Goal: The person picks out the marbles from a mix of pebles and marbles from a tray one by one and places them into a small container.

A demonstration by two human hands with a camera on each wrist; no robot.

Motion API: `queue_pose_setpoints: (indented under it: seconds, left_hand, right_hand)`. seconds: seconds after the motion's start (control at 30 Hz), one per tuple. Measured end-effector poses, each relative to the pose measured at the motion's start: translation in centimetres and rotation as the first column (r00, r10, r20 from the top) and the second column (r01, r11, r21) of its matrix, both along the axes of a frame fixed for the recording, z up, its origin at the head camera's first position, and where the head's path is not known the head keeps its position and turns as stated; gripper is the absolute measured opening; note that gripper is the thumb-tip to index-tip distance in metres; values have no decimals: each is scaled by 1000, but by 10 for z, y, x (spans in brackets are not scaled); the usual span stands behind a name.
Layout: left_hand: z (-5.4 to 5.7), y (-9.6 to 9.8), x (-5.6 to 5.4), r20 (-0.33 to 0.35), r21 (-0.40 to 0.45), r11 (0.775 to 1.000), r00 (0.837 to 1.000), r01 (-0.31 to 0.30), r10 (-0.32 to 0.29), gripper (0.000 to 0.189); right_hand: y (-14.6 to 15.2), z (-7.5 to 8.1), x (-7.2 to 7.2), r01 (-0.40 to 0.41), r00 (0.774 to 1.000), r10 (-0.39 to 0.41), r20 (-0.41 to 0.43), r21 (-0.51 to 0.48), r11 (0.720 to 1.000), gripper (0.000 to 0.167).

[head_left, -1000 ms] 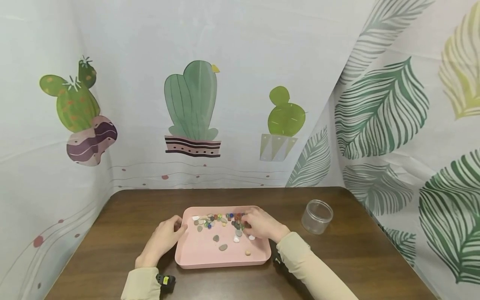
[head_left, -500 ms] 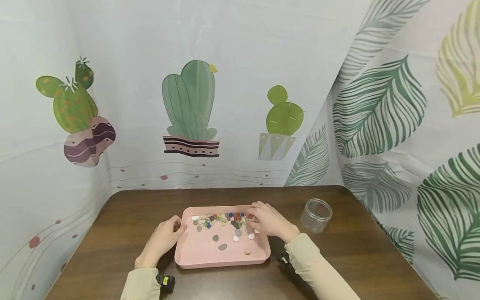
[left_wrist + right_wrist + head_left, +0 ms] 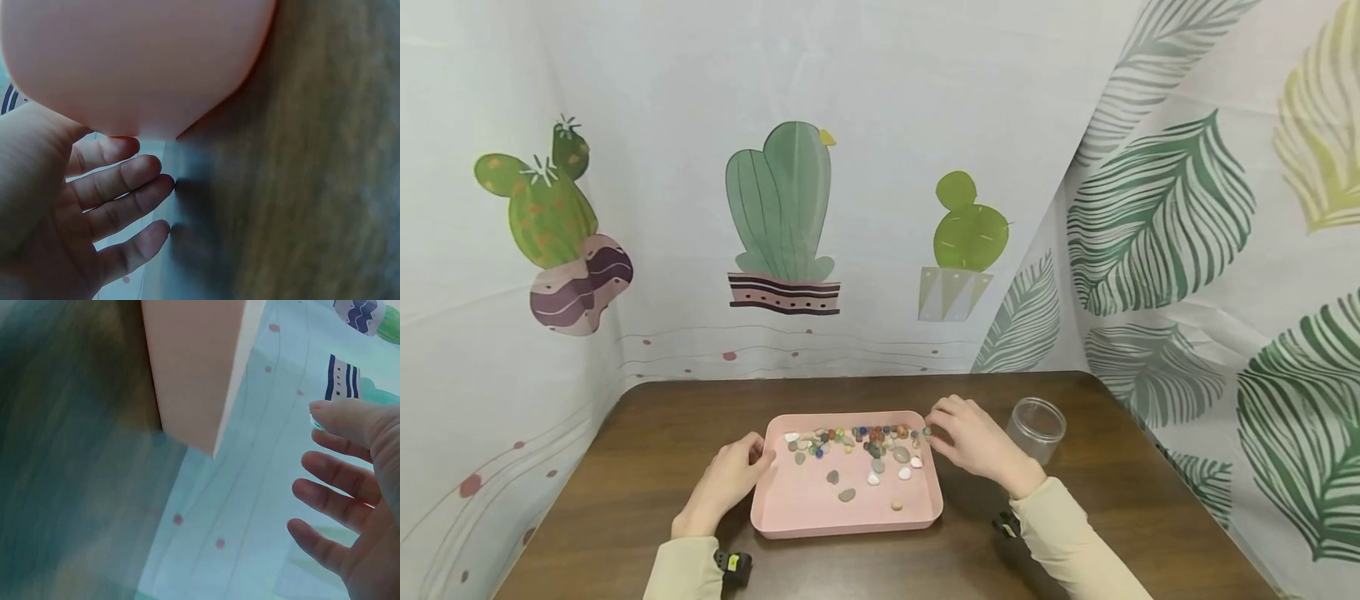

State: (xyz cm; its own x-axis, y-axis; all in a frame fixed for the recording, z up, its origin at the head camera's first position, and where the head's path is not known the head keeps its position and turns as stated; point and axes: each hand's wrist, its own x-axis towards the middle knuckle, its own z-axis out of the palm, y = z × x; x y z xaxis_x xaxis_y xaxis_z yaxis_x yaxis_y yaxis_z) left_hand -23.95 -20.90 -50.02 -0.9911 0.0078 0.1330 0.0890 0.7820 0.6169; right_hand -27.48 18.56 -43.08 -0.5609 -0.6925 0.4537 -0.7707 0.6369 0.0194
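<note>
A pink tray (image 3: 846, 530) lies on the table, bearing small stones and coloured glass marbles, mostly along its far side. My left hand (image 3: 727, 472) rests at the tray's left edge, thumb over the rim and the other fingers loosely spread outside it. In the left wrist view the tray's wall hides that thumb. My right hand (image 3: 973, 437) is just beyond the tray's right edge, pinching a small greenish glass marble (image 3: 927, 432) between thumb and index finger. Its other fingers are spread apart in the right wrist view. Right of this hand stands a clear round jar (image 3: 1037, 421) without a lid.
Brown wooden table (image 3: 700, 400) surrounds the tray. Behind it hangs a pale cloth (image 3: 880, 100) printed with cacti and leaves. A flat grey-green stone (image 3: 901, 454) and a beige pebble (image 3: 897, 505) lie in the tray's right half.
My right hand has lifted out of the tray's far right part and moved right towards the jar, carrying the marble. My left hand and the tray have stayed put.
</note>
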Motion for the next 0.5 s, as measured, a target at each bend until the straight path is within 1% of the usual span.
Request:
queue_pose_setpoints:
  seconds: [0.13,0.27,0.33,0.5]
  left_hand:
    - [1,0,-1,-4,-9,1000,1000,0,0,13]
    - [1,0,-2,2,-5,1000,1000,2,-2,12]
    - [1,0,-2,4,-4,1000,1000,3,-3,13]
    - [0,0,-1,4,-10,1000,1000,3,-3,12]
  right_hand:
    - [16,7,2,-2,999,-1,-54,-43,999,16]
    - [36,11,0,4,995,-12,-97,-89,996,17]
    - [47,13,-2,17,993,-30,-112,-109,994,18]
    - [77,17,-7,64,989,-81,-120,-145,987,19]
